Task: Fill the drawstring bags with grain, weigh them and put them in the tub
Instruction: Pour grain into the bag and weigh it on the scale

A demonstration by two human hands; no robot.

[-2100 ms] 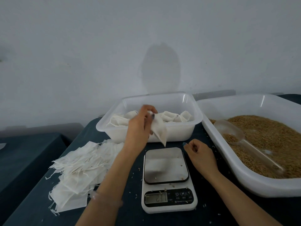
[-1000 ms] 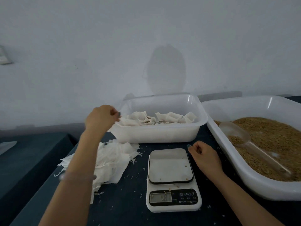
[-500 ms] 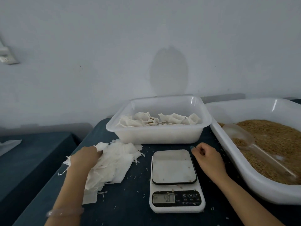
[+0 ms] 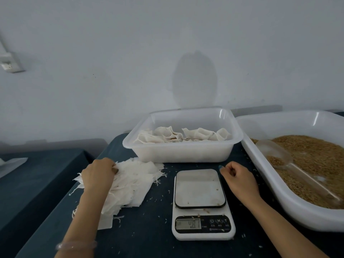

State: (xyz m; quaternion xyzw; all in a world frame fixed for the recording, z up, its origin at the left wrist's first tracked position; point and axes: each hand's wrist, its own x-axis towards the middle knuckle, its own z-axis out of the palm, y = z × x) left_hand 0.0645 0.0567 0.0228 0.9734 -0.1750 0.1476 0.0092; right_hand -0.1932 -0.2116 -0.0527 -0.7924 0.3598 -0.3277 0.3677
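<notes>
**A:** What lies on the dark-cloth table [image 4: 145, 239], biggest first?

**B:** On the right, a wide white tray [image 4: 279, 194] of brown grain [image 4: 316, 164], with a clear scoop [image 4: 275, 155] lying in it, bowl to the far side. Far centre is the tub [image 4: 182, 151], holding filled bags [image 4: 182, 135] in a row. Left of centre is the loose pile of empty bags [image 4: 134, 181], strings trailing. Near centre is the scale [image 4: 202, 203], its plate bare but for a few stray grains; the display digits are too blurred to read

**A:** And the arms?

**B:** Both forearms reach in from the near edge. The left hand [image 4: 98, 174] sits knuckles-up on the far left corner of the pile, fingers bent down and gripping the top bags; its thumb is hidden. A pale bracelet [image 4: 76, 245] rings that wrist

**A:** The other one?

**B:** The right hand [image 4: 240, 180] rests on the cloth just right of the scale's far corner, between scale and tray. Its fingers are tucked into a fist with nothing in it, one painted nail showing at the front
</notes>
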